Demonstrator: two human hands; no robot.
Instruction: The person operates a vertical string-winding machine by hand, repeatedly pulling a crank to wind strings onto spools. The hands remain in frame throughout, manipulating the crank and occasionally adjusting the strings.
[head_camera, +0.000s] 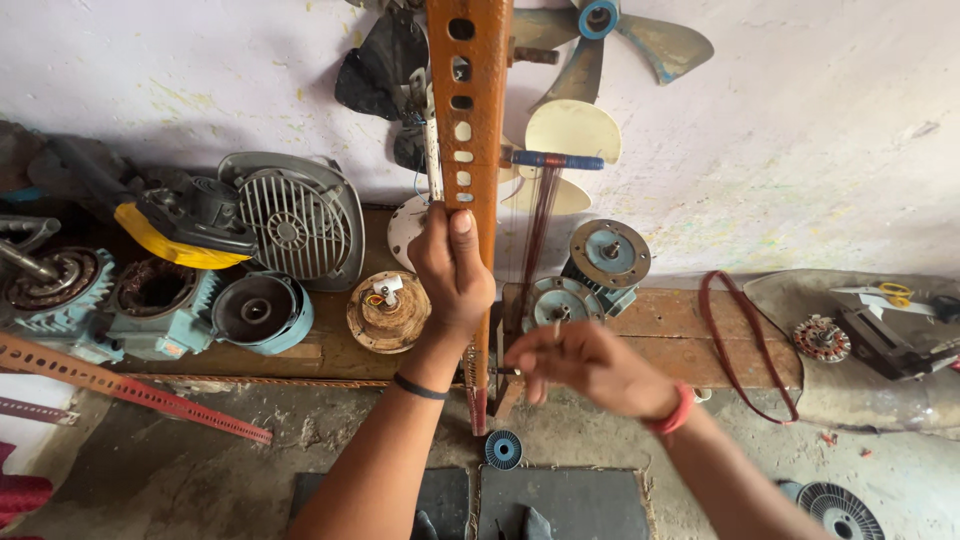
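I have my left hand (452, 272) wrapped around the upright orange perforated bar (470, 150) at the centre of the frame, fingers closed on it and the thumb lying up along its face. My right hand (590, 365) sits just right of the bar's lower end, blurred, fingers curled together as if pinching something small; I cannot tell for certain what it pinches, though a thin crank-like metal piece shows at its left edge. To the right of the bar, a band of reddish copper wire (541, 225) runs down from a blue crossbar (556, 160) toward the wooden bench (680, 330) below.

To do this well, I judge the left hand should hold the bar steady and upright while the right works in small, even motions, so the wire strands stay parallel and taut and do not cross.

Much is unclear. The bar's top runs out of the upper edge, and its foot is partly covered by my wrist. The lower end of the wire vanishes behind a round motor end cover (610, 253). Fan blades (640, 40) at the upper right are cut off, and the motor housings (160, 300) at the left overlap too much to separate.
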